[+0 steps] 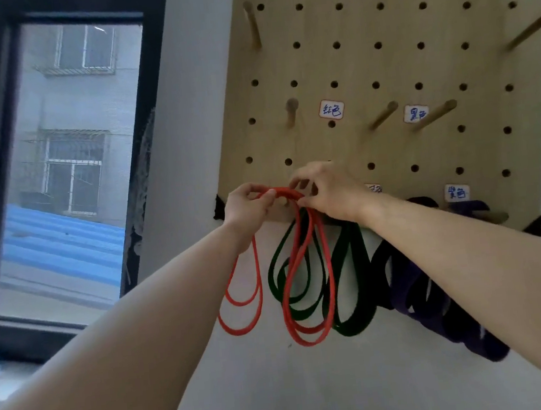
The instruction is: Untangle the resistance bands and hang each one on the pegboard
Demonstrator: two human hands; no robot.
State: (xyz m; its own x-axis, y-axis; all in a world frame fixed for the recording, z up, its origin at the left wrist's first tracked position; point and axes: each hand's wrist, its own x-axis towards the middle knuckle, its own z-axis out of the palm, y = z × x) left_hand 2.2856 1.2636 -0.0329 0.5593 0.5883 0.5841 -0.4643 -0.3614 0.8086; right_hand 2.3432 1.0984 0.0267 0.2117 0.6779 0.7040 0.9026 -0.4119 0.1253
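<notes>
A wooden pegboard (398,67) hangs on the wall with several wooden pegs and small paper labels. At its bottom edge my left hand (251,205) and my right hand (328,192) both pinch the top of a thin red band (304,284). The red band's loops hang down in two bunches. A dark green band (347,283) hangs behind the red loops, tangled with them. A black band (381,270) and a purple band (440,307) hang to the right, partly behind my right forearm. What holds the red and green bands up is hidden by my hands.
Bare pegs stick out at mid-board, one (291,112) at the left and two more (383,114) (433,114) to its right, beside labels. A long peg (534,26) juts from the right edge. A dark-framed window (58,167) fills the left.
</notes>
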